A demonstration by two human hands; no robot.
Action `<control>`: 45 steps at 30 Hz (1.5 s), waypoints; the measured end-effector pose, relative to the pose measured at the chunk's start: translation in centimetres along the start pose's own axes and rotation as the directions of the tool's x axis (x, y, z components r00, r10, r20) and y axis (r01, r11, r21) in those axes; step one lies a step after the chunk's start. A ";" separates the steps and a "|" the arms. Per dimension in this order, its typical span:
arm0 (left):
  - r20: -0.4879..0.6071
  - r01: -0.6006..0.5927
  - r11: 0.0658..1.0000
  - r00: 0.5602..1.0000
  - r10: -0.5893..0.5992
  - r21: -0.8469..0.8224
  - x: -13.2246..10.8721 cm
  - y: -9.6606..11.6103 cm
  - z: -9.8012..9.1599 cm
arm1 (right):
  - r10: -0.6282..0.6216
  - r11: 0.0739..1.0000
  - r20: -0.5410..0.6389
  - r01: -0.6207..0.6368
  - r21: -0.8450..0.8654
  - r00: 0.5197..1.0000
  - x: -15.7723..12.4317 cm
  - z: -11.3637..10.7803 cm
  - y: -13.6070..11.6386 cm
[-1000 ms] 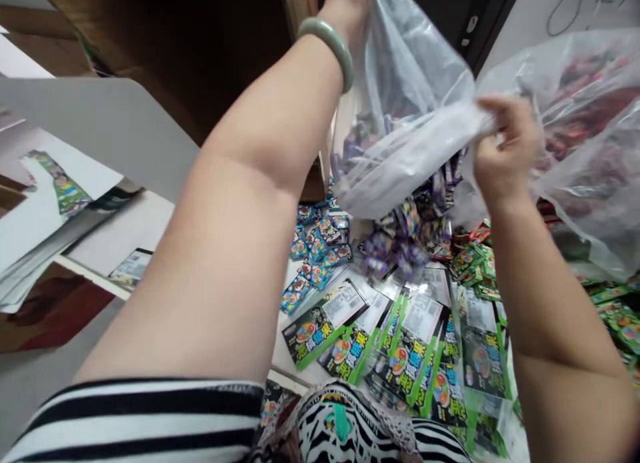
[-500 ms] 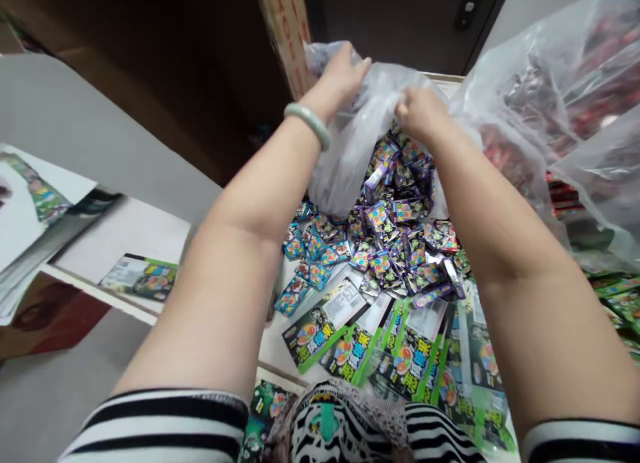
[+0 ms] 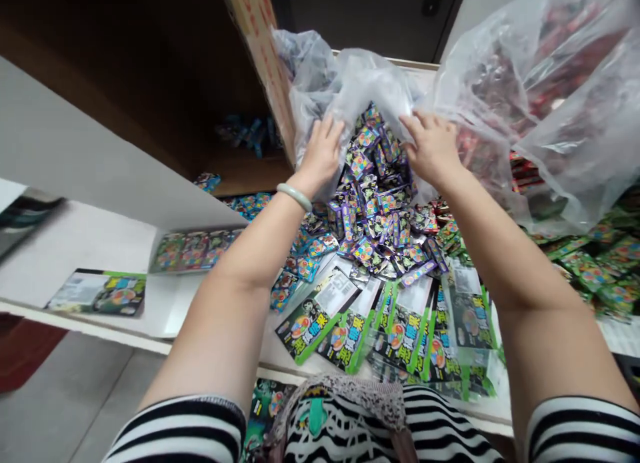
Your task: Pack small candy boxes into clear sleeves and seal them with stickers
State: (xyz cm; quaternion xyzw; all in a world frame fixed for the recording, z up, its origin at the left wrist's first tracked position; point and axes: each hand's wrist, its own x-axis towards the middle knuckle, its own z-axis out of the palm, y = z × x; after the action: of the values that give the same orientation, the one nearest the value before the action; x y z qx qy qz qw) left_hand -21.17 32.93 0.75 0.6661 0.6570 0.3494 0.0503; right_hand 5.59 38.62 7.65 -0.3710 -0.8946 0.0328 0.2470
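Clear bag [image 3: 350, 83]: one, on the counter [image 3: 85, 246], mouth towards the person, long axis front-to-back.
Purple sachets [image 3: 380, 209]: heaped at the mouth, too many to count.
Left hand [image 3: 320, 153]: grip wide, flat on film.
Right hand [image 3: 430, 146]: grip wide, at the bag's right edge.

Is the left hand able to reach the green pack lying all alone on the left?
Probably yes. The left hand lies flat on the clear bag, holding nothing, and nothing stands between it and the green pack on the white table.
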 end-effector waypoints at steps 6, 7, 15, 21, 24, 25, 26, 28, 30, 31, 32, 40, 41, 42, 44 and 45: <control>0.024 0.064 0.998 0.998 -0.064 0.023 2.7 0.6 -1.4 | 0.039 0.971 0.165 -0.077 0.227 0.985 2.7 4.5 0.7; 0.033 0.074 0.996 0.997 -0.075 0.043 2.3 0.9 -1.9 | 0.047 0.972 0.175 -0.085 0.220 0.984 2.3 3.9 0.1; 0.124 -0.290 0.952 0.953 0.277 0.097 -9.3 7.9 -5.6 | -0.047 0.992 0.319 0.007 0.126 0.947 -18.9 -4.9 -1.7; 0.633 -0.680 0.732 0.549 0.546 -0.042 -17.7 13.9 -0.9 | 0.065 0.997 0.413 -0.081 0.019 0.909 -23.7 -2.1 -1.5; 0.630 -0.669 0.741 0.603 0.490 0.064 -17.9 13.9 0.1 | 0.071 0.992 0.341 -0.101 0.071 0.937 -21.5 -1.4 -2.4; 0.601 -0.651 0.753 0.641 0.477 0.097 -17.5 13.6 0.0 | 0.066 0.992 0.324 -0.097 0.081 0.944 -20.7 -1.5 -2.8; 0.568 -0.628 0.769 0.678 0.466 0.119 -17.0 13.2 -0.4 | 0.061 0.992 0.304 -0.092 0.089 0.951 -19.7 -1.6 -3.3; 0.489 -0.563 0.813 0.757 0.434 0.150 -15.6 12.1 -1.5 | 0.054 0.991 0.247 -0.082 0.104 0.968 -17.4 -1.7 -4.4; 0.377 -0.458 0.870 0.850 0.369 0.181 -14.1 10.9 -2.7 | 0.065 0.989 0.170 -0.087 0.123 0.983 -14.5 -1.4 -5.4; 0.303 -0.390 0.900 0.896 0.323 0.193 -13.5 10.3 -3.2 | 0.079 0.987 0.148 -0.098 0.127 0.986 -12.9 -1.0 -6.0; 0.223 -0.316 0.927 0.936 0.271 0.200 -12.9 9.8 -3.6 | 0.101 0.985 0.146 -0.119 0.123 0.984 -11.3 -0.6 -6.5; 0.325 -0.093 0.986 0.945 0.043 0.140 -11.2 9.0 -3.0 | -0.152 0.977 0.437 0.070 0.199 0.886 -7.1 -1.2 -8.6; 0.361 -0.103 0.985 0.932 0.047 0.137 -11.2 9.1 -2.9 | -0.225 0.955 0.409 0.115 0.275 0.885 -7.3 -2.1 -7.7; 0.388 -0.114 0.984 0.920 0.052 0.137 -11.3 9.2 -3.0 | -0.270 0.929 0.344 0.149 0.338 0.899 -7.5 -3.2 -6.3; 0.415 -0.123 0.983 0.908 0.057 0.134 -11.2 9.4 -3.4 | -0.158 0.935 0.127 0.107 0.339 0.979 -7.2 -5.5 -2.6; 0.411 -0.125 0.985 0.909 0.065 0.122 -11.0 9.7 -3.8 | -0.049 0.956 0.038 0.036 0.292 0.998 -6.8 -6.4 -0.3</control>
State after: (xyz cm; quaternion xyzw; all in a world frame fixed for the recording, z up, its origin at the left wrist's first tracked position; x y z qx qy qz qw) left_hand -13.84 20.16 4.33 0.7572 0.6227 0.1570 0.1195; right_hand 12.45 32.99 10.53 -0.3107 -0.8930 0.1670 0.2795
